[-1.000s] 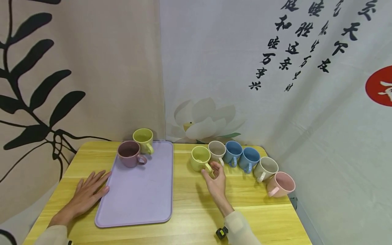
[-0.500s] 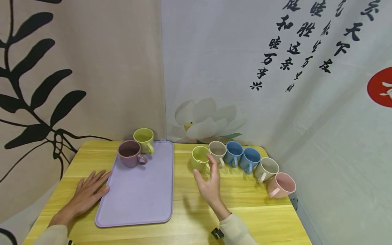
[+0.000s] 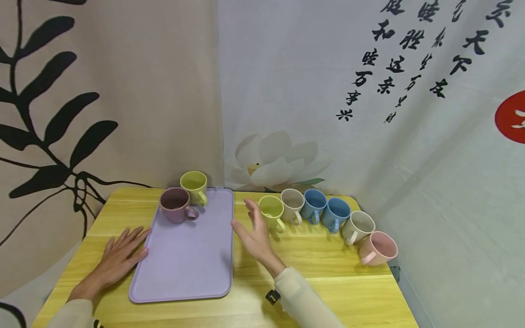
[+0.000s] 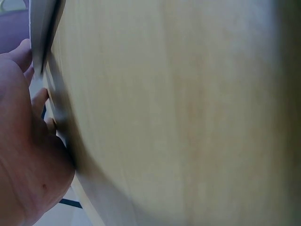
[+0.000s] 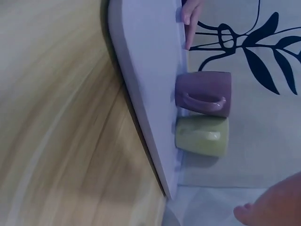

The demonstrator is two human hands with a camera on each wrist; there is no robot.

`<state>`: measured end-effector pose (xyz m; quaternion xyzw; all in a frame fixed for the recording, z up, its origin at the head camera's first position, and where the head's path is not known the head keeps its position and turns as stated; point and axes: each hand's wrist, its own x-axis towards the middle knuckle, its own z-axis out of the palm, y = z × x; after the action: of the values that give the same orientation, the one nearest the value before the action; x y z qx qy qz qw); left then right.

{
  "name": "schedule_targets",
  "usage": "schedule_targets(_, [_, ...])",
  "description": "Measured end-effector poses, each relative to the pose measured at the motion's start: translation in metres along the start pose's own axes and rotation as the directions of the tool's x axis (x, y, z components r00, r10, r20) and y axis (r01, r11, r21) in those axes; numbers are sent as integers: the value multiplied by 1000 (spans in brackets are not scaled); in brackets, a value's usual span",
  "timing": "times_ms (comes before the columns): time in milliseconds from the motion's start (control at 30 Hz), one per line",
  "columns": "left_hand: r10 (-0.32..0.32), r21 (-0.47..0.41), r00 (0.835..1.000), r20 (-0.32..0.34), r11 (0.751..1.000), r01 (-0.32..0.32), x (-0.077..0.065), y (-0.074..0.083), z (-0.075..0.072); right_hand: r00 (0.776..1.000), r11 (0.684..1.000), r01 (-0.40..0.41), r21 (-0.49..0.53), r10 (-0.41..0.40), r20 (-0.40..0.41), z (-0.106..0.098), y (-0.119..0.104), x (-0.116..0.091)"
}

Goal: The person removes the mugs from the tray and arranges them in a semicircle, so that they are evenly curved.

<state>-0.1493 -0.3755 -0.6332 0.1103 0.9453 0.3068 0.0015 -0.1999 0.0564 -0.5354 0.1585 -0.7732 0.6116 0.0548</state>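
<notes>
My left hand (image 3: 120,256) lies with spread fingers on the table, its fingertips and thumb at the left edge of the lavender tray (image 3: 184,264). In the head view my right hand (image 3: 256,234) is held above the table between the tray's right edge and a yellow-green mug (image 3: 271,210); its fingers are loosely extended and hold nothing. On the tray's far left corner a mauve mug (image 3: 175,205) stands beside another yellow-green mug (image 3: 194,184). Both also show in the right wrist view, the mauve mug (image 5: 207,87) next to the yellow-green mug (image 5: 200,136).
Right of the near yellow-green mug runs a curved row: a beige mug (image 3: 292,204), two blue mugs (image 3: 315,202), an off-white mug (image 3: 357,225) and a pink mug (image 3: 379,248) near the table's right edge. A printed cloth (image 3: 279,91) hangs behind the wooden table (image 3: 320,278).
My right hand has let go of the near yellow-green mug's handle and moved left toward the tray. That mug stays in place. The left hand has not moved.
</notes>
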Motion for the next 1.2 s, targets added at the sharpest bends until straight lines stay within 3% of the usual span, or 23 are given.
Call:
schedule_targets(400, [-18, 6, 1000, 15, 1000, 18, -1, 0, -1, 985, 993, -111, 38, 105, 136, 48, 17, 46])
schedule_targets(733, [-19, 5, 1000, 9, 1000, 19, -3, 0, -2, 974, 990, -143, 11, 138, 180, 83, 29, 73])
schedule_targets(1033, [-16, -1, 1000, 9, 1000, 16, -2, 2, -1, 959, 969, -243, 42, 233, 162, 95, 32, 87])
schedule_targets(1200, [-19, 3, 1000, 8, 1000, 19, -1, 4, -1, 960, 967, -241, 85, 225, 166, 98, 32, 93])
